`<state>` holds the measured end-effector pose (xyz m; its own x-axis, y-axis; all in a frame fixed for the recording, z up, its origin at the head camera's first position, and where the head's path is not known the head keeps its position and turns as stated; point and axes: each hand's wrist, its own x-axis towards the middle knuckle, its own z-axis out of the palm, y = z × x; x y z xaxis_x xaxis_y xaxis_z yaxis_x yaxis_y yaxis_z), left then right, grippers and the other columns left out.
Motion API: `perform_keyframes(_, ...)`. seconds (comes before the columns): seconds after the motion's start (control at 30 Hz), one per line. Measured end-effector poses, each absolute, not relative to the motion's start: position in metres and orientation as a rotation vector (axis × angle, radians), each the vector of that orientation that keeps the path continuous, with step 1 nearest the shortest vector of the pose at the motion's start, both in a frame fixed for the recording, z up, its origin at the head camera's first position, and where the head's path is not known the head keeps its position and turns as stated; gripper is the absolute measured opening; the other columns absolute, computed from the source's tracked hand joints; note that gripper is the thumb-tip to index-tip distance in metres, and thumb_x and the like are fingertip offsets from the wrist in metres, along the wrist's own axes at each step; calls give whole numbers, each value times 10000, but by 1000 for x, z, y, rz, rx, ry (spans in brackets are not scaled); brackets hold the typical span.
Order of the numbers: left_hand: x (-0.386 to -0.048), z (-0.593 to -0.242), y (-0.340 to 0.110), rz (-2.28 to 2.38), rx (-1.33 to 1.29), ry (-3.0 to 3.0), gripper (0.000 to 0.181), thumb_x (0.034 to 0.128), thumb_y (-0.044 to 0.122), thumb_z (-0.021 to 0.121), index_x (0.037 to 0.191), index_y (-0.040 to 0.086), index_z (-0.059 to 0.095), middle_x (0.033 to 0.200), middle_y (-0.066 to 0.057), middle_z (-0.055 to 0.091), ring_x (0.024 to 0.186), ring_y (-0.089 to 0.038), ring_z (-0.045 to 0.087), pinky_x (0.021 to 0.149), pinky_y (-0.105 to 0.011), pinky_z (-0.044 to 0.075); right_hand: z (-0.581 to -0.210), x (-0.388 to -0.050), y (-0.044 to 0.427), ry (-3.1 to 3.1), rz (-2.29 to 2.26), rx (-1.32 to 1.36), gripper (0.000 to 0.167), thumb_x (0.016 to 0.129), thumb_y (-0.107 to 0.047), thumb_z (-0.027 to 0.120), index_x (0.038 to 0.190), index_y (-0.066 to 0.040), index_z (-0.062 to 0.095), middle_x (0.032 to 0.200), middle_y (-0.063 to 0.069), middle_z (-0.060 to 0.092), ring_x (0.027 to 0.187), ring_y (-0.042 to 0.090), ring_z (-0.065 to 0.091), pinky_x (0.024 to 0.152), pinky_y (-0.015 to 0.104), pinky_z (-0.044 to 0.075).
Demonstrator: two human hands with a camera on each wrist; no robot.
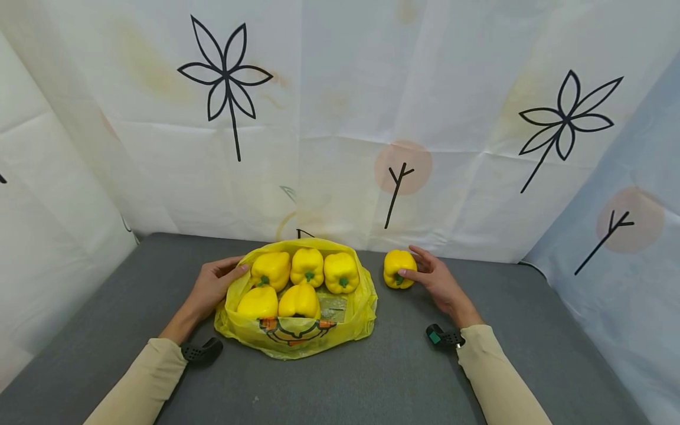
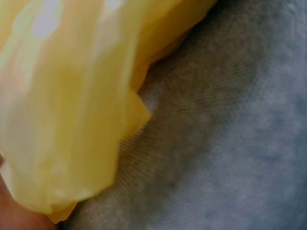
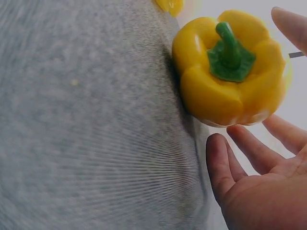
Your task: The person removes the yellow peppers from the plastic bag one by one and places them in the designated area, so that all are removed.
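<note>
A yellow plastic bag lies with its mouth spread wide, several yellow bell peppers inside it. My left hand holds the bag's left rim, thumb on the near side; in the left wrist view the plastic hides most of that hand. To the right of the bag, one more yellow bell pepper rests on the table, its green stem toward me. Around its right side my right hand has its fingers spread; in the right wrist view the thumb stands apart from the bell pepper.
The grey table reaches back to a white cloth backdrop printed with plants. More cloth hangs at the left and right sides. Dark straps circle both wrists below the beige sleeves.
</note>
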<state>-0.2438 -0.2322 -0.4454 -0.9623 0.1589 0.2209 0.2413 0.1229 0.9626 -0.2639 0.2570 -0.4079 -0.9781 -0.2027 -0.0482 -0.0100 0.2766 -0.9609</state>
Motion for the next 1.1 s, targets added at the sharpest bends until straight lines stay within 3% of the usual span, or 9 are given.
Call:
perform_keyframes(0.27,-245,-446,-232,-1973,-432,-2315,478,1056,210,593,1427,-84,529,1282,-39,647,1014,-76,681,820,-265,592,-392,-260,256,2431,-1764,-183,847,971,-236,724,1629,-86,212,1630,211,255,1466,426,287,1171,599,276)
perform_keyframes(0.5,-245,-447,-233,-1988,-440,-2304,495,1052,229,601,1432,-79,526,1215,114,651,1022,-78,680,825,-272,593,-376,-251,257,2495,-1739,-284,830,976,-250,720,1629,-103,229,1617,208,289,1443,426,310,1149,646,271)
perform_keyframes(1.1,-245,-446,-233,-1988,-427,-2304,492,1051,227,603,1428,-80,530,1201,134,653,1015,-74,681,817,-273,595,-345,-230,225,2546,-1678,-498,736,961,-222,737,1582,-120,357,1560,182,397,1413,429,362,1155,597,298)
